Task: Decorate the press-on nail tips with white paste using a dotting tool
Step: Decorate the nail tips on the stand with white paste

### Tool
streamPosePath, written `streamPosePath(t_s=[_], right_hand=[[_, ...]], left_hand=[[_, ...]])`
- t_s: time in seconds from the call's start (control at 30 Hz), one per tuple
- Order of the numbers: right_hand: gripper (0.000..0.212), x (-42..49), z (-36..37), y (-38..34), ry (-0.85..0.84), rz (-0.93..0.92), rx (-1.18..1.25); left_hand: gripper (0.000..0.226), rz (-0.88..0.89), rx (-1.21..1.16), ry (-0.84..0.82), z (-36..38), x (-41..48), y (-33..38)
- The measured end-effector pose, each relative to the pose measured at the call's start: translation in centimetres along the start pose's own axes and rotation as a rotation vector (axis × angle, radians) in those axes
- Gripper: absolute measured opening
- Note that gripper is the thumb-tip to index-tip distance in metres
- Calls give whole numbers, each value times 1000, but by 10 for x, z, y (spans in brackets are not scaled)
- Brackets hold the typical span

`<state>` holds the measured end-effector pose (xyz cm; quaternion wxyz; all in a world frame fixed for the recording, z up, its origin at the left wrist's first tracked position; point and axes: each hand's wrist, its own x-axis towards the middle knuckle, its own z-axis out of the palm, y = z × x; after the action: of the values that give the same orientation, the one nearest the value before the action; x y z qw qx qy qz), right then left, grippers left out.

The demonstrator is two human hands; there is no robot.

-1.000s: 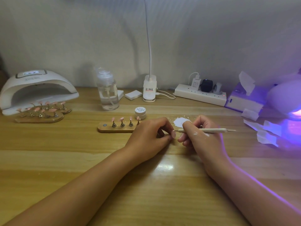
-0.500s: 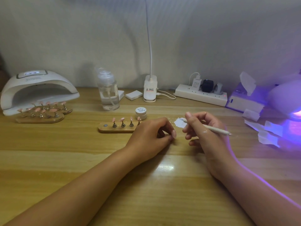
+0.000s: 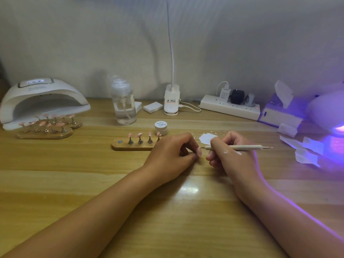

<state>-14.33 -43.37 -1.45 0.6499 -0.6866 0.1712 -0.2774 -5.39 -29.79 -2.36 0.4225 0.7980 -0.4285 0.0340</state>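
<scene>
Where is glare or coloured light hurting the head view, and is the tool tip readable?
Head view: violet light from the right edge tints the paper scraps and right forearm; glare sits on the table between the forearms; the dotting tool in the right hand is sharp, its tip by the pink nail tip in the left hand barely resolvable.

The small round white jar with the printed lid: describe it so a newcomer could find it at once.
On the light wooden desk, find the tall clear plastic pump bottle at the back middle. To its right and nearer the person, the jar stands just behind the four-tip oblong wooden stand. It alone is a squat tub with dark script on its lid.
</scene>
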Motion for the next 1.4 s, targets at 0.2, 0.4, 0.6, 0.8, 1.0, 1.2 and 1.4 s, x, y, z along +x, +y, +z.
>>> streamPosePath(t_s=[0.2, 0.4, 0.6, 0.8, 1.0, 1.2, 1.4], right_hand=[[26, 1, 0, 2, -10, -1, -28], [25, 2, 1, 2, -16, -2, -48], [22, 0, 1, 0, 2, -7, -7], [21, 0, 1, 0, -16, -14, -29], [20, 1, 2, 0, -25, -16, -32], [22, 2, 1, 2, -11, -22, -20], [23, 2, 1, 3, -17, -19, -37]], left_hand=[[17, -6, 3, 0, 0, 0, 0], [19, -4, -6, -4, 0, 0, 1], [21, -4, 2, -3, -1, 0, 1], [19, -17, 3, -6, 0, 0, 1], [20, -10, 0, -9, 0, 0, 1], [19, -15, -13, -12, 0, 0, 0], [18, -20, -26, -11, 1, 0, 0]])
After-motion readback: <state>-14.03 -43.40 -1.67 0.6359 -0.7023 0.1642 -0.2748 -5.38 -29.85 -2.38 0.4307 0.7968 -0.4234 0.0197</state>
